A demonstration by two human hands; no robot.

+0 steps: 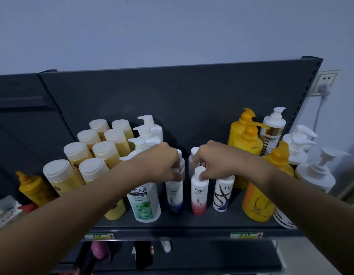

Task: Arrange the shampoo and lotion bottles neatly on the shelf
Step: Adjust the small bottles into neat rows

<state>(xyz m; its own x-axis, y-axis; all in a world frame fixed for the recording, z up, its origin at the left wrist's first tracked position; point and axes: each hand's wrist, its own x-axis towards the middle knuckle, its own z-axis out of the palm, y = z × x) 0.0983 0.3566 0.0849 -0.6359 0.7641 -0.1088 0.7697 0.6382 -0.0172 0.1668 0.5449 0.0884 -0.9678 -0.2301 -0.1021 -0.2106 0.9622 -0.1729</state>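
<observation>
On the dark shelf (192, 221), my left hand (160, 161) grips the cap of a white and blue Dove bottle (174, 197). My right hand (215, 161) pinches the white cap of a white and pink Dove bottle (199, 195) beside it. Both bottles stand upright near the shelf front. A white and green Clear bottle (145, 203) stands to the left, and a white Lux bottle (222, 193) to the right. Two more small white bottles stand behind my hands, mostly hidden.
Several pale yellow bottles with white caps (92, 153) fill the left side, with white pump bottles (148, 130) behind. Orange pump bottles (245, 135) and white pump bottles (315, 171) crowd the right. A wall socket (324, 82) is at the far right. A lower shelf holds items.
</observation>
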